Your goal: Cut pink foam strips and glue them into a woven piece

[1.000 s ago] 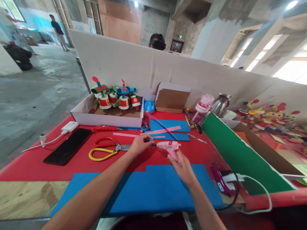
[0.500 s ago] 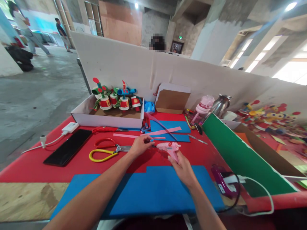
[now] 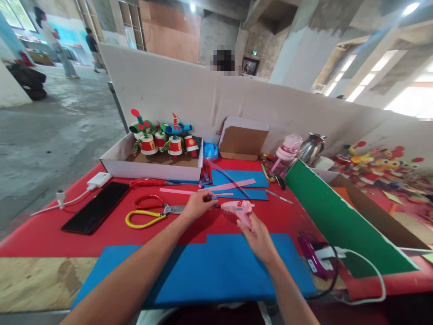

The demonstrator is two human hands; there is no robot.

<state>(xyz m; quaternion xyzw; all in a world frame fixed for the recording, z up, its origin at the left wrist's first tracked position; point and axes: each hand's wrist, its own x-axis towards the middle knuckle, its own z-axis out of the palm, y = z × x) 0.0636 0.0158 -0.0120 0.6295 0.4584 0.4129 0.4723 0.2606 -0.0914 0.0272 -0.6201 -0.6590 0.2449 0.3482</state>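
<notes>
My right hand [image 3: 253, 229] is wrapped round the handle of a pink hot glue gun [image 3: 237, 207], whose nozzle points left. Just off that nozzle, my left hand [image 3: 200, 205] has its fingertips pinched together; a small bluish bit shows there, too small to name. Scissors [image 3: 149, 212] with one red and one yellow handle lie left of my left hand, their blades partly behind it. Beyond both hands are pink paper strips [image 3: 233, 184] and blue paper pieces [image 3: 259, 179]. A large blue sheet [image 3: 216, 271] lies under my forearms.
A white box [image 3: 152, 170] of paper-cup figures [image 3: 148, 145] stands back left. A black phone [image 3: 96, 208] and red-handled cutter [image 3: 149, 183] lie at left. On the right are a green board [image 3: 338, 216], a purple power block [image 3: 316, 257] with cables and a pink bottle [image 3: 287, 151].
Both hands and the glue gun stay where they were. Two people in the far left background have shifted to the right.
</notes>
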